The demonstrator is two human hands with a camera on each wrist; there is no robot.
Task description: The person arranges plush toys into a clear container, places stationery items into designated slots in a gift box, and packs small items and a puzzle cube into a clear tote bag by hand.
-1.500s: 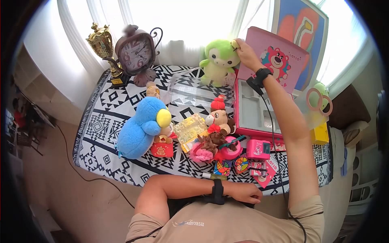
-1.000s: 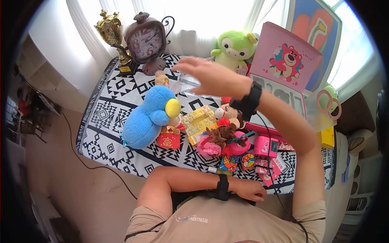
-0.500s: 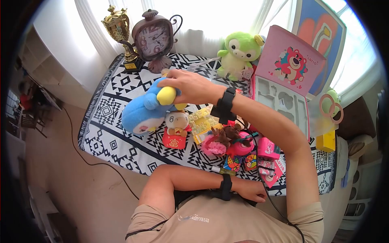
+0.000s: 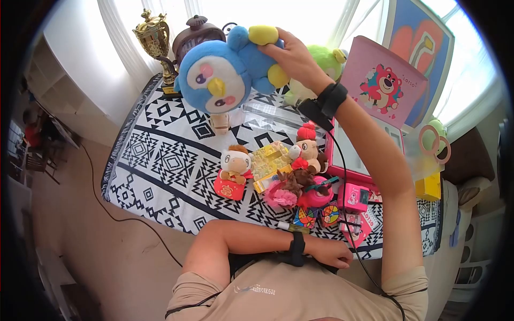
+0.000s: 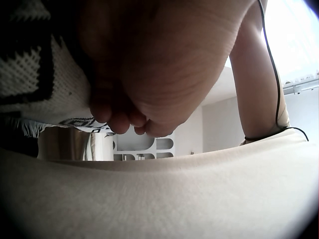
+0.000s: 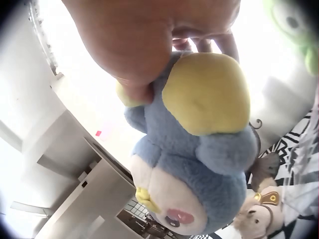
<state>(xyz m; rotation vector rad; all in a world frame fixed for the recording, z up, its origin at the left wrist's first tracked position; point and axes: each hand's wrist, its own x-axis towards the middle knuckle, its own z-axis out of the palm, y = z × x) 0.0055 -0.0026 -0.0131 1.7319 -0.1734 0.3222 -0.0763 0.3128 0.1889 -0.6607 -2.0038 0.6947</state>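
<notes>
Right grip: held the blue plush by its foot end, fingers and thumb closed on it.
Blue plush: was held up over the far part of the desk, tipped sideways, head to the left, in front of the clock.
Left grip: lay idle close to the shirt, just off the near edge, fingers loosely curled.
Beside the blue plush: green plush to the right, partly hidden by the right grip; trophy to the far left.
Below it: small beige plush and clear box.
Middle: horned plush with the red bag, yellow box, red-hatted plush.
Right: pink box, lid raised.
</notes>
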